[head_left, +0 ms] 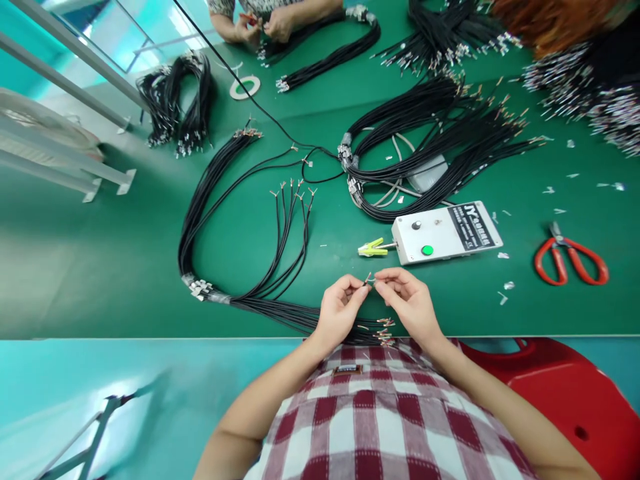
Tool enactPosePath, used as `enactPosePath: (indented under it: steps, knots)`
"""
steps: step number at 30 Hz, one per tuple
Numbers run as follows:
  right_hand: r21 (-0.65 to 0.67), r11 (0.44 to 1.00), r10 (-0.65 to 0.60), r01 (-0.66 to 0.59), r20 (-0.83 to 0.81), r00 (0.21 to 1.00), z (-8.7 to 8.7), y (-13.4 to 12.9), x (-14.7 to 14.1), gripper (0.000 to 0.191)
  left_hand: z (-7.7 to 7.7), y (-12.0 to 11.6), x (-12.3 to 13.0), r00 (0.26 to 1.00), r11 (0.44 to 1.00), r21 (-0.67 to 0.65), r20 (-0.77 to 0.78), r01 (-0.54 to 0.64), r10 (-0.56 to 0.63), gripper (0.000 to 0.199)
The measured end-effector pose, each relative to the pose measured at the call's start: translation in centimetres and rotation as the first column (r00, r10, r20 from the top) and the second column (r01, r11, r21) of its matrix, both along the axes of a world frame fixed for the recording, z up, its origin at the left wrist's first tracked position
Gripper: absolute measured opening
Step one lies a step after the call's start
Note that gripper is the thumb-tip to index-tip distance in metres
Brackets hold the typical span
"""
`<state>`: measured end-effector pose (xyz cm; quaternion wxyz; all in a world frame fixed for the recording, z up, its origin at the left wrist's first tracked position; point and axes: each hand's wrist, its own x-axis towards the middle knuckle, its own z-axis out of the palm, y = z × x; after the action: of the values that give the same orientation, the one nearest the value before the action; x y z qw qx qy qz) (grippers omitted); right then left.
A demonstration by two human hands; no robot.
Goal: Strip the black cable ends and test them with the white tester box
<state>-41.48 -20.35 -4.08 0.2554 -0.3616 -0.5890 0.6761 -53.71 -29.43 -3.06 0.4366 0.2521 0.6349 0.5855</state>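
Between thumb and fingers, my left hand point(343, 307) pinches a black cable close to its stripped end point(368, 278). My right hand point(409, 303) is closed in a pinch on the fine wires at that same end, just to the right. The cable appears to come from a bundle of black cables point(270, 308) that runs under my left hand. Loose cut ends of the bundle point(385, 331) lie at the table edge below my hands. Beyond my hands sits a white box point(445, 233) with a green button, and a yellow clip point(373, 249) sticks out of its left end.
Red-handled cutters point(570, 257) lie at the right among scraps. More black cable bundles point(400, 147) spread across the green table point(125, 287). A tape roll point(245, 87) lies at the far left. Across the table, a co-worker's hands point(265, 27) handle cables. A red stool point(565, 393) stands at right.
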Motion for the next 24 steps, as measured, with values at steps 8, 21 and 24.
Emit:
enactPosePath:
  steps: [8,21,24]
  knots:
    - [0.095,0.995,0.027,-0.022,-0.052,0.998,0.3,0.3,-1.1,0.024,-0.6,-0.1,0.1,0.999,1.000,0.030,-0.041,0.009,-0.007,0.037]
    - [0.316,0.945,0.059,-0.086,0.092,0.994,0.1,0.8,-0.4,0.019,-0.1,1.5,0.5,0.988,0.974,0.173,0.080,-0.143,0.131,0.027]
    - [0.483,0.868,0.046,-0.114,0.150,0.988,0.0,0.8,-0.4,0.016,-0.1,1.1,0.4,0.988,0.987,0.116,0.115,-0.111,0.098,0.029]
